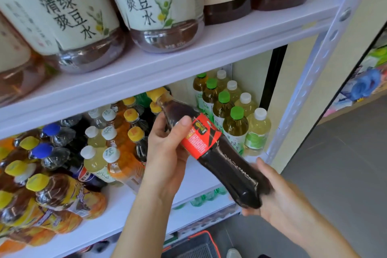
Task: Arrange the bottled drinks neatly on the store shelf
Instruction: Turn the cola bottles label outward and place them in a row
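Cola bottle (209, 144) is in the air in front of the middle shelf (188, 176), tilted, with its yellow cap pointing up and in towards the rows. Left hand (165, 153) grips it at the shoulder, thumb across the top edge of the red label. Right hand (278, 197) cradles the base, with its fingers curled underneath, though blur hides detail. Shelf stock is mostly in place: tea bottles (236, 123) stand in straight rows at the right, and mixed bottles (123, 165) crowd the left, some leaning. A bare strip lies between the two groups. The task appears well advanced. Remaining work is probably to stand this bottle in the gap and straighten the left group.
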Demonstrator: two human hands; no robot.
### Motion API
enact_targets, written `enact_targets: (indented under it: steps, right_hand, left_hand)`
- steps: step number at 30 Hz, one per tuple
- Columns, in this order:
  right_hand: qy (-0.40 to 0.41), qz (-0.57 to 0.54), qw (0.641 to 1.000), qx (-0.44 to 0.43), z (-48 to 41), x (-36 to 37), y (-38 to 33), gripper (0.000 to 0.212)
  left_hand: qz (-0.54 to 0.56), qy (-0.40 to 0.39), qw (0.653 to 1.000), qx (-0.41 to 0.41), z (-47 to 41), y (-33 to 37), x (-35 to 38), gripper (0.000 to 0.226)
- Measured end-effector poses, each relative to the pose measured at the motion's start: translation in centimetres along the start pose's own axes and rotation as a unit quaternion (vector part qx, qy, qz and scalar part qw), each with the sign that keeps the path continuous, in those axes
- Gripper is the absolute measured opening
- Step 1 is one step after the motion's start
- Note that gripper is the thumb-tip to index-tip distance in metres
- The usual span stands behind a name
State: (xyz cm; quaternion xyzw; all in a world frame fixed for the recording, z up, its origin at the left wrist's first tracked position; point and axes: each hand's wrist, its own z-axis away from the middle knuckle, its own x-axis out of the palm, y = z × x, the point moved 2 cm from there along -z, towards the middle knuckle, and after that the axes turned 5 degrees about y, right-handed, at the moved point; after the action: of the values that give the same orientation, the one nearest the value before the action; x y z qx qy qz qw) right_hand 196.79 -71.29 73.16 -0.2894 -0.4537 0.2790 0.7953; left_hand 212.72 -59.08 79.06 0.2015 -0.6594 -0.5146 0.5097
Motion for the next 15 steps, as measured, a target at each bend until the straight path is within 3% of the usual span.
enact_targets:
  steps: [1, 4, 6, 10, 15]
  right_hand:
    - [0.013, 0.043, 0.998, -0.040, -0.1, -0.1, -0.3, 0.044]
    - [0.055, 0.195, 0.971, -0.126, -0.1, -0.7, -0.7, 0.065]
    - [0.065, 0.197, 0.968, -0.143, 0.0, -0.7, -1.0, 0.066]
    - [-0.004, 0.041, 0.998, -0.051, -0.1, -0.2, -1.0, 0.045]
    - [-0.084, -0.059, 0.989, 0.104, -0.3, -0.9, -0.3, 0.072]
  left_hand:
    - [-0.028, 0.012, 0.999, 0.012, -0.1, 0.1, 0.1, 0.050]
    - [-0.085, 0.051, 0.995, 0.027, -0.3, 0.0, 0.4, 0.055]
    - [-0.089, 0.054, 0.995, 0.009, -0.5, 0.0, 0.5, 0.052]
    - [-0.056, -0.001, 0.996, -0.070, -1.0, 0.5, 0.2, 0.051]
    - [-0.032, -0.051, 0.994, -0.091, -1.1, 0.0, 0.2, 0.064]
